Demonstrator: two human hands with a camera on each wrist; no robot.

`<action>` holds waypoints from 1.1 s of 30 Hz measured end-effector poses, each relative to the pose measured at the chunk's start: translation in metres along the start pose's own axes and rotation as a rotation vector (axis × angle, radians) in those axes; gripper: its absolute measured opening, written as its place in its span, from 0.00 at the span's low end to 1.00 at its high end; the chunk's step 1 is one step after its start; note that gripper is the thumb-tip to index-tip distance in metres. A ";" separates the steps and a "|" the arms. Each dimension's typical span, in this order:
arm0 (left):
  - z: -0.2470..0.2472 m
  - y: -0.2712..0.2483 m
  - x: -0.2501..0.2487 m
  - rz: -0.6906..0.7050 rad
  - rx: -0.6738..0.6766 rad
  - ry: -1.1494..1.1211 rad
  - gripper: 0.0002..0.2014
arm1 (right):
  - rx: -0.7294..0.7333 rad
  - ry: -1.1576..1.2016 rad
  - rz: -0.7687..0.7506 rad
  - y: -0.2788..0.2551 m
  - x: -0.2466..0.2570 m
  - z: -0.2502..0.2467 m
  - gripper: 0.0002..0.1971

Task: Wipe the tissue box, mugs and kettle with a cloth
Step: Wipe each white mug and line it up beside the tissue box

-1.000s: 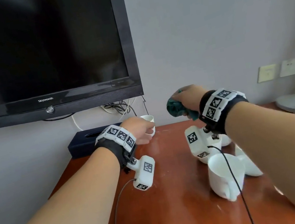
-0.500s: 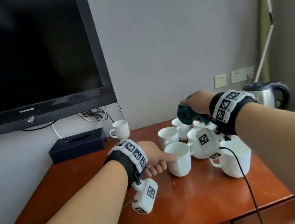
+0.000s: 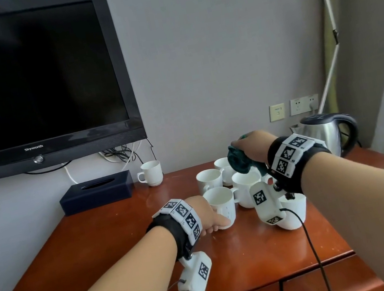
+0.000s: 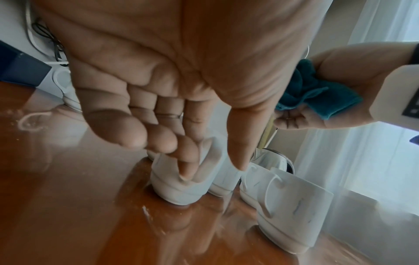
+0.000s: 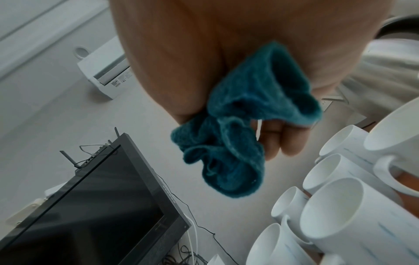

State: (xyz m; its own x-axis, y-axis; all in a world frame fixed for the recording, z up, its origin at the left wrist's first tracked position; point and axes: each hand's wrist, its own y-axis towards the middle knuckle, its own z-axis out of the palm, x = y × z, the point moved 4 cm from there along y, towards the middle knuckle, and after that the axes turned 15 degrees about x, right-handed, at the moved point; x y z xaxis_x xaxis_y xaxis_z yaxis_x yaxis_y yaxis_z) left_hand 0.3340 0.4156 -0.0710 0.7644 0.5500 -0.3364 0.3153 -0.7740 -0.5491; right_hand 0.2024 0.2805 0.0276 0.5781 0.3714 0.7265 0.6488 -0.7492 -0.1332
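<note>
Altogether: a person stands at a red-brown wooden table [image 3: 115, 238] against a grey wall, both bare arms reaching forward.
Left hand: the left hand [image 3: 207, 215] sits low beside the nearest mug [image 3: 222, 205]. The head view hides the fingertips behind the wrist. The left wrist view shows the fingers [image 4: 158, 141] extended and slightly spread, their tips at the mug's side; whether they press on it or only brush it is hard to tell through the blur.
Right hand: the right hand [image 3: 252, 145] is raised above the cluster of mugs, fingers curled tightly round a bunched teal cloth [image 3: 239, 162]. The right wrist view shows the cloth [image 5: 238, 129] spilling out below the closed fingers, hanging free of the mugs.
Mugs: several white mugs stand close together near the table's middle and right. One separate mug [image 3: 151, 173] stands alone near the wall, just right of the tissue box.
Tissue box: a dark blue tissue box [image 3: 96, 193] lies at the back left of the table, below the television [image 3: 31, 81].
Kettle: a steel kettle [image 3: 325, 134] with a black handle stands at the back right, behind the right wrist, seen clearly only from the head view.
Wall: sockets [image 3: 304, 105] are mounted above the kettle.
</note>
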 end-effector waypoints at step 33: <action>-0.061 0.000 0.174 0.037 -0.705 -0.565 0.19 | 0.391 0.871 -0.220 0.080 0.040 0.182 0.04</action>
State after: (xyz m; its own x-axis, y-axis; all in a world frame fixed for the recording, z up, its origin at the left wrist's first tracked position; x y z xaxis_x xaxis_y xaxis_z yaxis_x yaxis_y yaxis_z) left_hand 0.5011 0.4926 -0.0830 0.4494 0.4496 -0.7719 0.7099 -0.7043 0.0031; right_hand 0.3674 0.3355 -0.0772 -0.0415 -0.1714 0.9843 0.9075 -0.4186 -0.0346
